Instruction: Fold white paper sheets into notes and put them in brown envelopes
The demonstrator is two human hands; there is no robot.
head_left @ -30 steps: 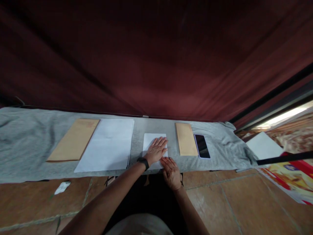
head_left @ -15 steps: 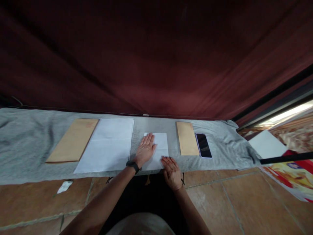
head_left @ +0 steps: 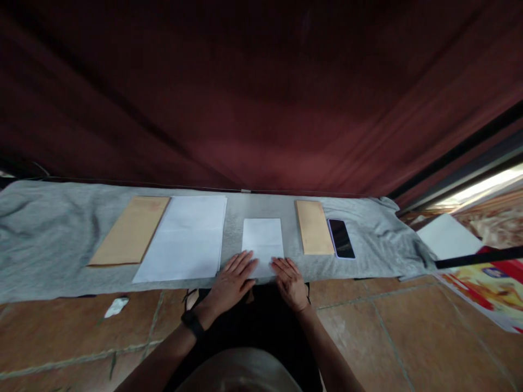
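A small folded white sheet of paper (head_left: 262, 235) lies flat on the grey cloth, between my hands. My left hand (head_left: 233, 279) rests open over its lower left corner, fingers stretched forward. On the lower right edge of the sheet, my right hand (head_left: 290, 282) lies with its fingers extended and touching the paper. To the left is a stack of larger white paper (head_left: 186, 237), its left side beside a wide brown envelope (head_left: 128, 231). Right of the folded sheet lies a narrower brown envelope (head_left: 314, 228).
A phone (head_left: 341, 238) in a light purple case lies right of the narrow envelope. Grey cloth (head_left: 376, 239) covers the narrow bench, with a dark red curtain (head_left: 261, 109) behind it. A colourful printed box (head_left: 490, 294) stands at the far right; a white scrap (head_left: 116, 307) is on the tiled floor.
My left hand has slid back from the middle of the folded sheet to its near left corner. My right hand stays at the near right edge.
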